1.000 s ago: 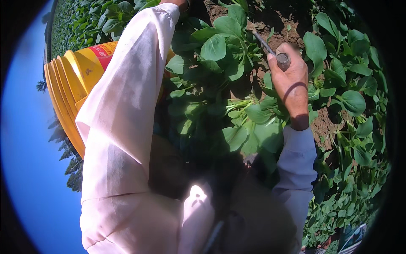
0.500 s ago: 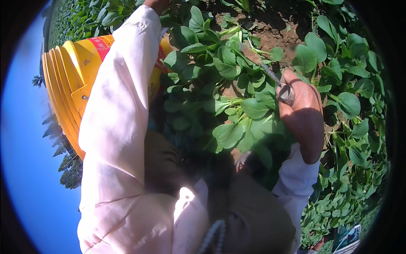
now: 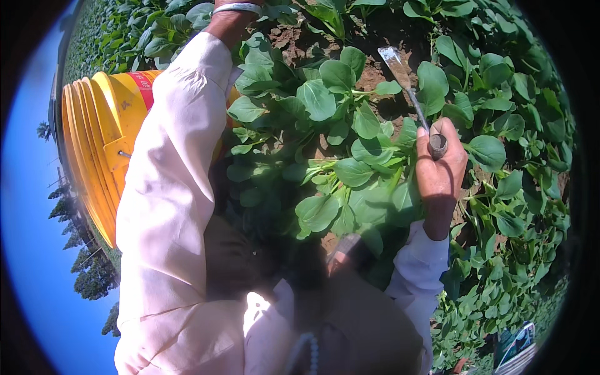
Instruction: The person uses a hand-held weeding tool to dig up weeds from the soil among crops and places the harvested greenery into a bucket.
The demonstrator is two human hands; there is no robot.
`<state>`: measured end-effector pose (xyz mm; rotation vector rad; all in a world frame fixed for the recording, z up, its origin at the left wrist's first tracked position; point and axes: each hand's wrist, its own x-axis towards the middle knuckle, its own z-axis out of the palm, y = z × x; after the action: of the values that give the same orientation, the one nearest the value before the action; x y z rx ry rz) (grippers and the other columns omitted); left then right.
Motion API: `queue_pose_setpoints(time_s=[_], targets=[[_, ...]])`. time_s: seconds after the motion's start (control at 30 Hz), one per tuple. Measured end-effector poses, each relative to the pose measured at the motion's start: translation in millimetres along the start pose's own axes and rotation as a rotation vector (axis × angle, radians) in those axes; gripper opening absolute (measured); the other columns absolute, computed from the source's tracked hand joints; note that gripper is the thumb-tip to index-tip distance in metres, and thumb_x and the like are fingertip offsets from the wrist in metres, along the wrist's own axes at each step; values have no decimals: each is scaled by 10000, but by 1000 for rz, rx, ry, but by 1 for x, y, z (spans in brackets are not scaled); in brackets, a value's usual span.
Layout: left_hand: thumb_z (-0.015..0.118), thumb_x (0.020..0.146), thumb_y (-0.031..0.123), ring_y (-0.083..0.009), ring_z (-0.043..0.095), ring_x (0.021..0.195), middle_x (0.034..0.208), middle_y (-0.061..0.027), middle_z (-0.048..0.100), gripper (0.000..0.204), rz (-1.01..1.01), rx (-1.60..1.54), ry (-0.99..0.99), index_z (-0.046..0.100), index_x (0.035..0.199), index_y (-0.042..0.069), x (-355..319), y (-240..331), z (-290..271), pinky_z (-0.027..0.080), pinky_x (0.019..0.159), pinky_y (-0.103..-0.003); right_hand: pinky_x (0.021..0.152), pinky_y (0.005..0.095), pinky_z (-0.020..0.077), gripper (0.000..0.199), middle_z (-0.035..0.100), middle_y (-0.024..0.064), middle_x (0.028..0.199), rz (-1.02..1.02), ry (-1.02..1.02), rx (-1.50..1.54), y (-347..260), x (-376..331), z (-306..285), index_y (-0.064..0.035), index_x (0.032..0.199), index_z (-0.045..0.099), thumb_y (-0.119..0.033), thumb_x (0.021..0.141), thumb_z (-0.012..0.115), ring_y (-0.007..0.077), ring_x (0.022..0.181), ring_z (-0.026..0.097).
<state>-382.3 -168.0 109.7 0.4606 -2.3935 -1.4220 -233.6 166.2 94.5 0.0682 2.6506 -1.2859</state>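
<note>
My right hand (image 3: 442, 172) is closed round the handle of a small flat-bladed hand spade (image 3: 396, 67). The spade's thin shank points up and away, and its pale, soil-marked blade is over bare brown soil among the plants. Leafy green vegetable plants (image 3: 356, 172) lie beside that hand, to its left. Of my left arm the pink sleeve (image 3: 165, 169) and the wrist with a silver bangle (image 3: 237, 7) show. Beyond the bangle, the left hand runs out of the picture at the top edge, so its fingers are hidden.
A yellow bucket (image 3: 94, 150) lies tilted behind my left forearm. Rows of leafy plants (image 3: 500, 231) extend along the right and the far left. At the lower right rim is a partly visible dark and white object (image 3: 515, 347). Trees (image 3: 94, 272) stand against the sky at left.
The spade's blade has come up out of the leaves into plain sight. My left arm has reached farther up, baring the bangle at the wrist. The view has shifted slightly.
</note>
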Motion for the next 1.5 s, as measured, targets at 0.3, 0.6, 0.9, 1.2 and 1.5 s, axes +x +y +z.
queue_pose_setpoints(time_s=[0.3, 0.6, 0.9, 1.2, 1.5], targets=[[572, 833, 144, -347, 644, 847, 1253, -64, 552, 343, 781, 1042, -617, 594, 1173, 183, -58, 5, 90, 531, 686, -440, 560, 377, 439, 147, 536, 153, 599, -34, 170, 223, 5, 58, 23, -9, 783, 493, -86, 828, 611, 302, 532, 535], [586, 785, 147, -277, 637, 903, 1222, -37, 580, 326, 681, 1153, -556, 597, 1110, 146, -58, -16, 78, 531, 700, -391, 589, 425, 442, 141, 572, 180, 640, -27, 216, 170, 15, 83, 25, -2, 757, 497, -89, 802, 599, 373, 607, 569], [548, 823, 146, -293, 633, 887, 1055, -90, 580, 167, 838, 918, -537, 588, 970, 76, -40, 7, 162, 530, 705, -429, 655, 449, 458, 120, 601, 220, 691, -53, 218, 295, 9, 144, 39, 39, 746, 544, -74, 764, 582, 424, 685, 583], [453, 898, 216, -382, 650, 797, 817, -221, 653, 261, 552, 913, -430, 534, 1039, 12, -2, -34, 200, 509, 738, -449, 554, 342, 418, 138, 524, 128, 600, 31, 240, 324, 33, 68, 2, 20, 768, 480, -29, 818, 599, 204, 530, 493], [537, 844, 139, -310, 647, 778, 1009, -119, 603, 245, 826, 903, -442, 599, 1081, 142, -19, -2, 191, 523, 642, -414, 524, 240, 305, 239, 335, -41, 622, 241, 275, 578, 75, 36, -20, -40, 717, 413, -38, 848, 613, 67, 581, 304]])
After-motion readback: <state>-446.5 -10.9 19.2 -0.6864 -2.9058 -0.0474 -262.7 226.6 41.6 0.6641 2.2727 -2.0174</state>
